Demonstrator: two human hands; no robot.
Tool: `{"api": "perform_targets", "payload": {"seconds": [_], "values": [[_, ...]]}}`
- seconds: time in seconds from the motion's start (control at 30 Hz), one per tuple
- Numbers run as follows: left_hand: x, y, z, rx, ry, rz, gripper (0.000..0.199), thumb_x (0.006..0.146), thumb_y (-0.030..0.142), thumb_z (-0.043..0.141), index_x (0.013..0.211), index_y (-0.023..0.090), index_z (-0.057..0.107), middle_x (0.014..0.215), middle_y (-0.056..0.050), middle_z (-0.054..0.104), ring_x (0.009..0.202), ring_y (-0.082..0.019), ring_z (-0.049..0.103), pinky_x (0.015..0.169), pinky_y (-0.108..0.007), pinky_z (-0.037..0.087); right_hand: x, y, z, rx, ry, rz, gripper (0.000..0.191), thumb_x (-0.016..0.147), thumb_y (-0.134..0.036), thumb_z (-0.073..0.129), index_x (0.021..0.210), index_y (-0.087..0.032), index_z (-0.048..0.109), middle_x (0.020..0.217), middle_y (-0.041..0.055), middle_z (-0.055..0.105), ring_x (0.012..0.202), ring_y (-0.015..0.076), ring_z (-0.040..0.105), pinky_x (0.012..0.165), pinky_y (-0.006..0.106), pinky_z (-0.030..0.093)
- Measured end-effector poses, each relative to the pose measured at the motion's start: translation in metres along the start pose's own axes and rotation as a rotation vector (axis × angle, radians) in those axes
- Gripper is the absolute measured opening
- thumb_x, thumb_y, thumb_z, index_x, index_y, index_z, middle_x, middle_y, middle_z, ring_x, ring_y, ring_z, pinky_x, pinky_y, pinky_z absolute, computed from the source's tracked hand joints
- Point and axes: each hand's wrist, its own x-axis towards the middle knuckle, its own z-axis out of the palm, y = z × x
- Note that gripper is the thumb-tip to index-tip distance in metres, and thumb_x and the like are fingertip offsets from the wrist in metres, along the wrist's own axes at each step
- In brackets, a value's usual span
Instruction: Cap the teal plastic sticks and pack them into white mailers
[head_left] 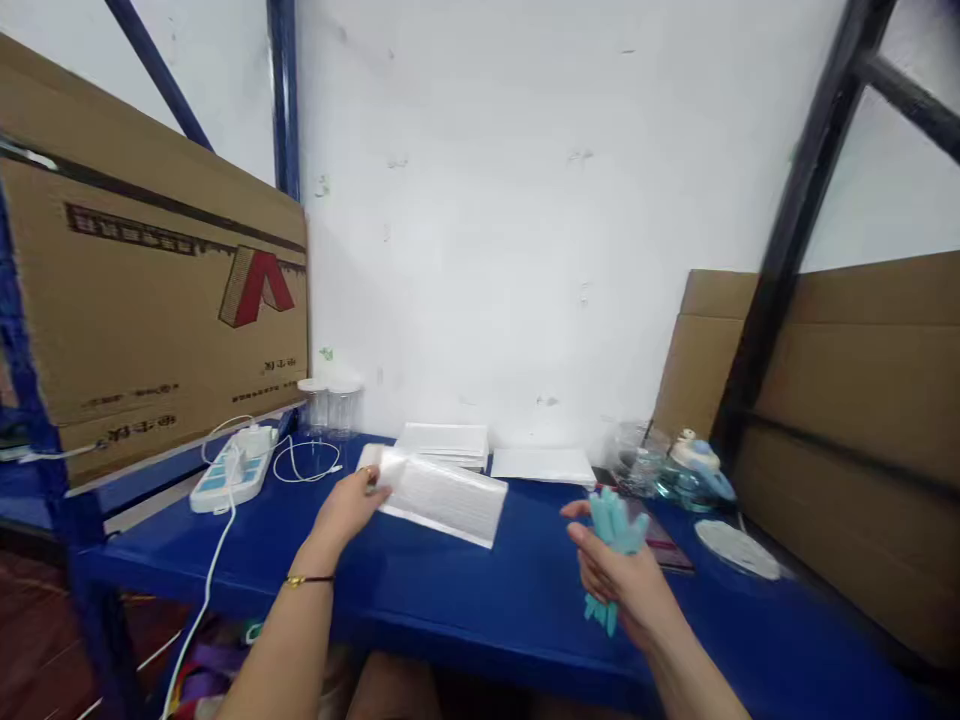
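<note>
My left hand (354, 507) pinches the left end of a flat, whitish packet (448, 500) with fine lines and a glossy, see-through surface. The packet lies over the blue table, tilted down to the right. In my right hand (619, 580) is a bundle of thin turquoise sticks (616, 522), with the fingers wrapped round its middle; the sticks poke out above and below the fist. What exactly the sticks are cannot be made out. Behind the packet sit a stack of white sheets (442, 440) and another white stack (544, 465) against the wall.
A power strip (236, 470) with white cables stands at the left, near two lidded clear jars (343, 410). To the right are a dark notebook (667, 545), a white disc (737, 550) and a blue-tinted bottle (694, 465). Cardboard boxes (165, 290) flank the blue table (480, 600).
</note>
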Motion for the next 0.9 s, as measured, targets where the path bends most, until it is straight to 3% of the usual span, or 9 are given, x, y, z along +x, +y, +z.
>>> {"api": "perform_targets", "payload": {"seconds": [0.13,0.3,0.33,0.4,0.43,0.5,0.6,0.73,0.9], "values": [[-0.013,0.075,-0.033,0.052,0.066,0.349,0.016,0.084,0.028,0.048,0.097,0.023,0.056,0.093,-0.005,0.063,0.087,-0.022,0.057,0.073,-0.028,0.040,0.016,-0.037,0.006,-0.398,0.076,-0.256,0.039,0.069,-0.043,0.066,0.100,-0.020,0.061,0.069,0.0017,0.062,0.057,0.0165,0.054,0.052,0.025,0.039],[-0.037,0.138,-0.041,-0.281,0.153,0.770,0.019,0.082,0.021,0.048,0.098,0.023,0.056,0.107,-0.005,0.055,0.098,-0.019,0.053,0.079,-0.029,0.043,0.017,-0.047,0.021,-0.642,0.066,-0.398,0.013,0.075,-0.031,0.055,0.069,-0.021,0.058,0.060,0.0003,0.061,0.055,0.0155,0.052,0.052,0.023,0.036],[-0.042,0.145,-0.034,-0.408,0.215,0.772,0.029,0.079,0.023,0.054,0.108,0.024,0.052,0.117,-0.006,0.050,0.106,-0.020,0.050,0.083,-0.030,0.043,0.015,-0.044,0.024,-0.622,0.092,-0.410,0.012,0.076,-0.029,0.054,0.068,-0.020,0.055,0.057,-0.0007,0.059,0.052,0.0141,0.050,0.051,0.022,0.035],[-0.051,0.154,-0.014,-0.649,0.378,0.660,0.079,0.065,0.031,0.071,0.132,0.028,0.029,0.136,-0.010,0.032,0.123,-0.026,0.036,0.094,-0.038,0.038,0.010,-0.033,0.029,-0.559,0.134,-0.433,0.013,0.076,-0.027,0.053,0.065,-0.020,0.050,0.053,-0.0028,0.054,0.048,0.0119,0.045,0.048,0.021,0.032],[-0.054,0.157,-0.003,-0.739,0.404,0.589,0.103,0.058,0.034,0.077,0.139,0.029,0.013,0.141,-0.012,0.024,0.127,-0.029,0.030,0.098,-0.041,0.035,0.008,-0.027,0.032,-0.526,0.145,-0.442,0.015,0.076,-0.027,0.053,0.064,-0.020,0.047,0.051,-0.0038,0.051,0.047,0.0111,0.043,0.046,0.021,0.030],[-0.060,0.163,0.018,-0.888,0.331,0.446,0.124,0.055,0.036,0.080,0.141,0.029,-0.009,0.144,-0.014,0.018,0.130,-0.030,0.027,0.101,-0.044,0.032,0.005,-0.016,0.036,-0.464,0.151,-0.440,0.019,0.076,-0.029,0.054,0.062,-0.020,0.045,0.050,-0.0048,0.047,0.046,0.0103,0.039,0.046,0.021,0.029],[-0.062,0.171,0.035,-0.975,0.252,0.310,0.126,0.057,0.035,0.079,0.141,0.028,-0.014,0.140,-0.015,0.026,0.127,-0.030,0.033,0.102,-0.044,0.032,0.003,-0.003,0.043,-0.366,0.130,-0.401,0.018,0.077,-0.031,0.054,0.064,-0.019,0.048,0.052,-0.0041,0.047,0.049,0.0106,0.039,0.046,0.021,0.031],[-0.055,0.179,0.039,-0.939,0.278,0.238,0.106,0.062,0.029,0.073,0.143,0.024,0.004,0.133,-0.014,0.037,0.124,-0.029,0.038,0.099,-0.042,0.035,0.002,0.004,0.041,-0.254,0.093,-0.351,0.015,0.074,-0.031,0.060,0.070,-0.017,0.057,0.055,-0.0032,0.049,0.050,0.0113,0.041,0.047,0.022,0.033],[-0.040,0.178,0.046,-0.778,0.459,0.245,0.089,0.058,0.027,0.071,0.134,0.018,0.026,0.131,-0.014,0.039,0.123,-0.029,0.037,0.100,-0.041,0.033,-0.007,-0.034,0.014,0.190,0.153,-0.250,0.019,0.075,-0.036,0.064,0.084,-0.019,0.060,0.046,-0.0077,0.039,0.038,0.0082,0.035,0.037,0.020,0.027]]}}
